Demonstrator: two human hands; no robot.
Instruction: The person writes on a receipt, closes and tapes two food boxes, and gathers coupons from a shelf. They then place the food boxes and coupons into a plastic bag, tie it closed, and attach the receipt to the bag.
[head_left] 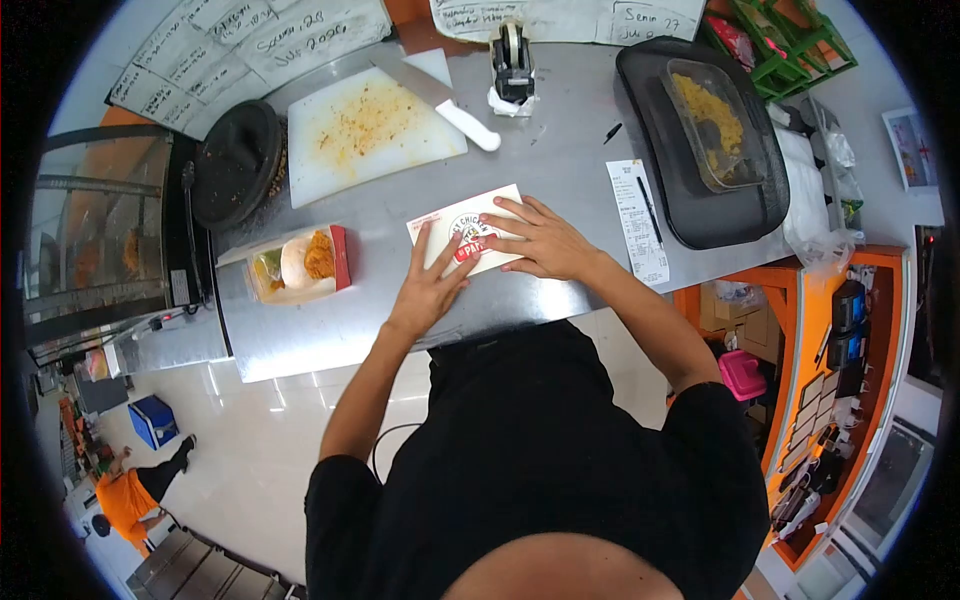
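Observation:
A white printed food box with a red and black chicken logo lies on the steel counter in front of me. My left hand rests on its left part, fingers spread. Across its right part lies my right hand, the fingers stretched out flat. Left of it stands an opened food box with red sides. Inside that one I see a white mound of rice, an orange-brown fried piece and something yellow-green.
Behind the boxes, a knife lies on a crumb-covered white cutting board. A tape dispenser, a receipt with a pen, and a black tray bearing a plastic container stand rightward. A person in orange is at lower left.

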